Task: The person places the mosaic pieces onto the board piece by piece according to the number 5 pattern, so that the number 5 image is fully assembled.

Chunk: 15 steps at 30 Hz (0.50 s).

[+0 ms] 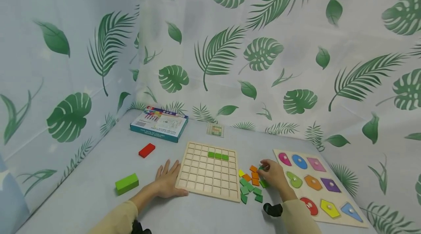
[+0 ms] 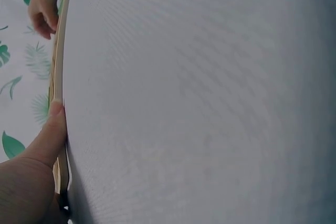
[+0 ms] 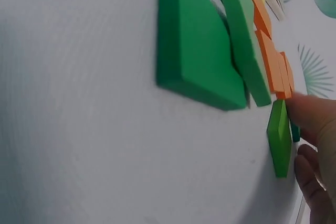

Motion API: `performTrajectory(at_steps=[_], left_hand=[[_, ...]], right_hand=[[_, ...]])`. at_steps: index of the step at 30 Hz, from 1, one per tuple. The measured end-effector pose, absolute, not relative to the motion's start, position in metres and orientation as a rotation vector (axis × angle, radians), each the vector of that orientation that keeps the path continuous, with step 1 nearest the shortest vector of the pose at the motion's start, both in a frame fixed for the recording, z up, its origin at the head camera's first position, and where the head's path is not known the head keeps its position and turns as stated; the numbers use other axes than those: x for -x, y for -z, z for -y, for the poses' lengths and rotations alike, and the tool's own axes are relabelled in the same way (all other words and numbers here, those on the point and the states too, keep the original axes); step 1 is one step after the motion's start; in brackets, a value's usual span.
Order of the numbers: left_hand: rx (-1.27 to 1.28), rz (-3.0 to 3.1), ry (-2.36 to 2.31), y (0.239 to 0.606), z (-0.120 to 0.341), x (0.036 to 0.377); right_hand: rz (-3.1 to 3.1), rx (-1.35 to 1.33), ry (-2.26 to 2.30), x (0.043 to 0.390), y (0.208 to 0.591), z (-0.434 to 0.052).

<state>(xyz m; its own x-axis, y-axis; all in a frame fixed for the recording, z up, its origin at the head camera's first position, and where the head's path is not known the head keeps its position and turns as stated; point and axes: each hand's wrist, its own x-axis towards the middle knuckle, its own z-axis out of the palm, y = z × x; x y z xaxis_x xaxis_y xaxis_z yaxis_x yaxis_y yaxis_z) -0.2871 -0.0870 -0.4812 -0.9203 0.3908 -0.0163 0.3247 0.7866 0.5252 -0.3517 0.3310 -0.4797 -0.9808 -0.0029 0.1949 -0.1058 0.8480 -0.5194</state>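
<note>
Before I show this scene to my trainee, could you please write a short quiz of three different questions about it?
1. True or false: the left hand rests flat beside the wooden grid board.
2. How many green tiles lie in the board's cells?
3. The right hand is at: A) the red block, B) the pile of loose tiles, C) the blue box.

Key: 1 true; 2 three; 3 B.
</note>
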Motion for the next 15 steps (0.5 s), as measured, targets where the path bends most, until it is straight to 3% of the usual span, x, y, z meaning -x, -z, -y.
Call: performTrajectory(at_steps=[15], left_hand=[[-0.572, -2.831, -0.807, 0.4814, 0.0869, 0.2879]], right_hand=[[2.880, 0.092, -0.791, 0.3490, 0.4772, -0.3335]])
